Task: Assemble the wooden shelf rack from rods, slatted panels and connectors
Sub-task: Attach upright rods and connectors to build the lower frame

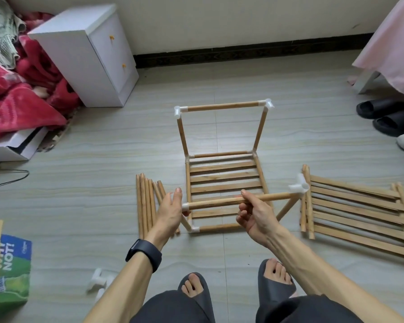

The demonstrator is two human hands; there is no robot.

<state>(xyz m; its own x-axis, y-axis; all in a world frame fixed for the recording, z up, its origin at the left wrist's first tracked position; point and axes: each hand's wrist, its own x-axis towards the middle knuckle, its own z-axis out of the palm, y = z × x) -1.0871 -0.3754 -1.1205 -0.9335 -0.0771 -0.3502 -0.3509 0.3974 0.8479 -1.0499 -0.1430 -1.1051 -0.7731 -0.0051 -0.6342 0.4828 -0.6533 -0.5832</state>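
So the half-built rack (222,178) is sitting in the middle of the floor (103,206). Its slatted base is lying flat, and two uprights on the far side are carrying a top bar with white corner pieces.

The person is holding the front rod (275,197) level, just above the base's near edge. The right hand (254,213) is pinching that rod between thumb and forefinger around mid-length, with the other fingers curling underneath. The left hand (170,210) is mostly spread, fingers pointing up. Its palm is pressing against the connector (185,207) on the rod's left end, and the thumb is tucking in below. The rod's other end is sitting in the right connector (299,186), and a leg is slanting down from there toward the base.

Loose rods (147,203) are lying bundled just left of the rack. Spare panels (359,210) are stacking up toward the floor's right edge, and a few spare connectors (98,280) are lying by the near edge, beside the left forearm. A white cabinet (86,54) is standing in the far left corner, and black slippers (387,117) are sitting at the right edge.
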